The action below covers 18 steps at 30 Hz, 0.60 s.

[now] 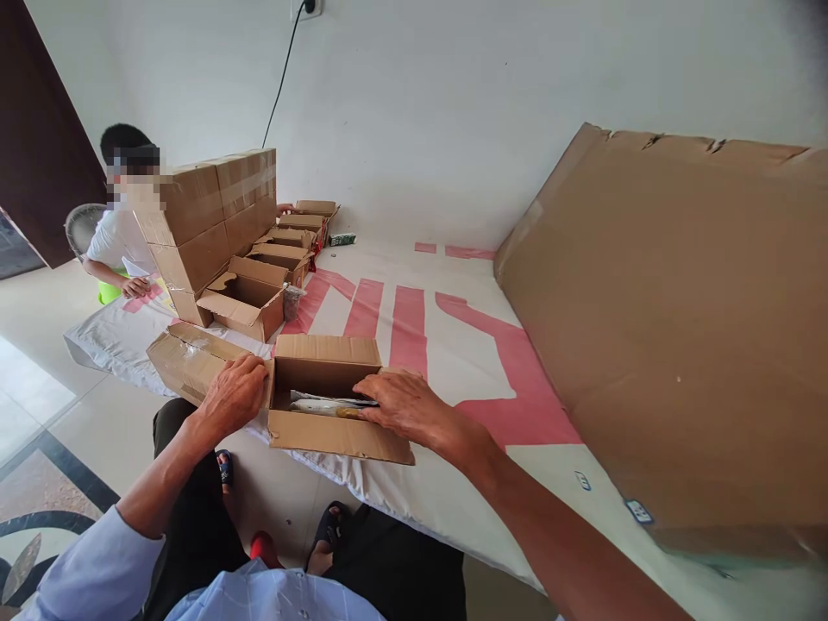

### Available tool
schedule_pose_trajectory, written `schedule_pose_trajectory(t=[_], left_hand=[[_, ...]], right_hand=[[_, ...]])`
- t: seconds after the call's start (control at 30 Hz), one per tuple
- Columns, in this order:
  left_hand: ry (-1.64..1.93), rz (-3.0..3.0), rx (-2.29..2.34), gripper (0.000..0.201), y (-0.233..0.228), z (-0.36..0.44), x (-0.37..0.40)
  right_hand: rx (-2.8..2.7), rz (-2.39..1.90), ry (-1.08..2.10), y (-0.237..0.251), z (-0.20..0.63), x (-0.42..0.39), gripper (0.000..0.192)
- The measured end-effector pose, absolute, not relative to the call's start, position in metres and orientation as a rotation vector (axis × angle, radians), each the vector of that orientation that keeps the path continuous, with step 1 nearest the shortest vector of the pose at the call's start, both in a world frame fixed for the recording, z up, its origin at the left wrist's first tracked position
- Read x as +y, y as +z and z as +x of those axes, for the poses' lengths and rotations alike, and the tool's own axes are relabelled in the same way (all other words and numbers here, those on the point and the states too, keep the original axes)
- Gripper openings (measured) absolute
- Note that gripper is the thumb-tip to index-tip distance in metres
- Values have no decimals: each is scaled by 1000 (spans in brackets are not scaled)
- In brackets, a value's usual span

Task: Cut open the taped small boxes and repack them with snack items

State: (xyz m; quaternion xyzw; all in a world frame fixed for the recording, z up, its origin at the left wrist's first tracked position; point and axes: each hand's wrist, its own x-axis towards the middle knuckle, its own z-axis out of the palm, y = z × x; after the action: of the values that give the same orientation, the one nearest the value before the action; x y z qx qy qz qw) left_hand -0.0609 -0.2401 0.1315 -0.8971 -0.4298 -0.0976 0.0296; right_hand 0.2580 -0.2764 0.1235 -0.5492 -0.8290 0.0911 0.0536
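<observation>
An open cardboard box (340, 436) lies in front of me on the cloth-covered table, its flaps folded outward. Flat plastic-wrapped items (316, 403) lie inside, and a yellowish piece shows among them; their kind cannot be made out. My left hand (236, 392) is closed round the box's left end flap, fingertips partly hidden. Across the right end lies my right hand (407, 405), fingers stretched and apart, tips reaching over the opening close to the wrapped items. A taped, closed carton (187, 354) sits directly left, partly behind my left hand.
Several open boxes (249, 297) stand in a row at the back left beside stacked cartons (194, 203). A small clear bag (293, 302) leans there. Another person (113, 233) sits beyond the stack. A large cardboard sheet (679, 328) rises on the right.
</observation>
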Motion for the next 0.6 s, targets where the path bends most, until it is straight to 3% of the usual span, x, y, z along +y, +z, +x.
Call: schedule_pose_trajectory(t=[0.07,0.23,0.4,0.6], left_hand=[[-441,-2782,-1262,28,130,-59,-244],[-555,-2877,-1195,41,121,-58,-249],[-614,-2959,-1296,61,116,-62,-249],[-799,-3014,-1626,92,123,-58,-243]], right_hand=[[-2594,-1717,286,127,252,-271,15],[-2620,-1695,268,126,241,-267,25],[-2255,-1435,472,128,248,-271,31],[-1727,-1283,686,166,269,-267,37]])
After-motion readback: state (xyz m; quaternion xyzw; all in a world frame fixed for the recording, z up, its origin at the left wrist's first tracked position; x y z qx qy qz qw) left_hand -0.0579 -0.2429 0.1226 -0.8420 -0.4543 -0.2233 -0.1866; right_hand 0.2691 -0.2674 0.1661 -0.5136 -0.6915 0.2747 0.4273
